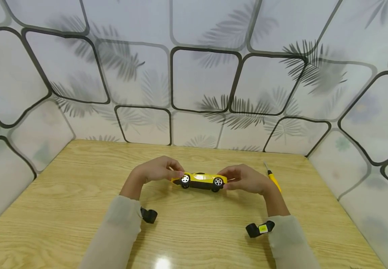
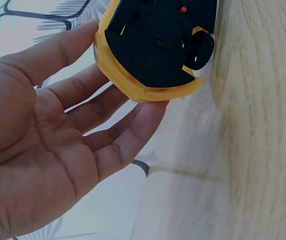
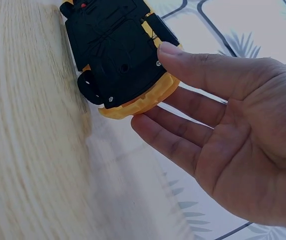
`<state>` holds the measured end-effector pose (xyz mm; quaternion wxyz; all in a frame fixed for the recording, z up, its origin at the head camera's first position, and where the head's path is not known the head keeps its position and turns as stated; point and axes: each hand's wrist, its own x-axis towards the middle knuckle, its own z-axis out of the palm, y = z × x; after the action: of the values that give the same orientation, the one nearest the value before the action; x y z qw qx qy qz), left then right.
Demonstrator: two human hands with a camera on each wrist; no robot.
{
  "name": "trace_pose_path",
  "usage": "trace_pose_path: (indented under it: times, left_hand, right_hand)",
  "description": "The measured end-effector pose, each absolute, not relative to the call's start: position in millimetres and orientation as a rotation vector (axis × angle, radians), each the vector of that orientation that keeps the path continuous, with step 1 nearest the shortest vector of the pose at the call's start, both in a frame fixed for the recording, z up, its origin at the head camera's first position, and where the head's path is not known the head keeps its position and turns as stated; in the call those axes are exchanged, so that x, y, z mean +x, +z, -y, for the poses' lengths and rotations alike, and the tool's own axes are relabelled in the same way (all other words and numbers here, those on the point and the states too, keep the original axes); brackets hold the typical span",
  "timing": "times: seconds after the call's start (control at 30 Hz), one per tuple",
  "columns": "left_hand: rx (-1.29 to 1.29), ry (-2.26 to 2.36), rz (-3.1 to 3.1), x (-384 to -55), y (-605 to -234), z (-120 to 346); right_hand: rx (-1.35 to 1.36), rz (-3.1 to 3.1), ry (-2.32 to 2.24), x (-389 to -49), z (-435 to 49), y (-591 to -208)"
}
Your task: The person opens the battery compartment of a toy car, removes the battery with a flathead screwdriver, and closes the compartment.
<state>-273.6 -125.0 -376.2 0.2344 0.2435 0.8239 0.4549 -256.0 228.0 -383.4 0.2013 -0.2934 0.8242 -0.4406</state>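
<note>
A yellow toy car (image 1: 199,180) with a black underside and silver wheels is held between both hands, close to the tabletop. At its left end, my left hand (image 1: 159,170) grips the bodywork with thumb and fingers. My right hand (image 1: 246,179) holds the opposite end, thumb near a wheel. Both wrist views show the black underside of the toy car (image 2: 158,47), tilted toward the cameras. Small screws dot the underside (image 3: 115,50) in the right wrist view. Whether the wheels touch the table cannot be told.
A screwdriver (image 1: 273,180) with a yellow and black handle lies on the wooden table (image 1: 194,231), just beyond the right wrist. Patterned walls (image 1: 197,82) enclose the table at the back and on both sides.
</note>
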Motion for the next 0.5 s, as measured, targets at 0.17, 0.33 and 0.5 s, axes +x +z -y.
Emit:
trace_pose_path:
  times: [0.17, 0.33, 0.5]
  left_hand:
    - [0.667, 1.286, -2.258, -274.2, -376.9, 122.0]
    - [0.653, 1.339, -2.236, -276.8, -379.4, 121.6]
    - [0.616, 1.386, -2.209, -277.7, -380.5, 125.6]
  right_hand:
    - [-0.852, -2.300, -1.257, -257.4, -231.3, -387.5]
    - [-0.872, -2.311, -1.258, -259.5, -231.6, -390.2]
    - [-0.852, -2.326, -1.258, -259.7, -229.7, -390.4]
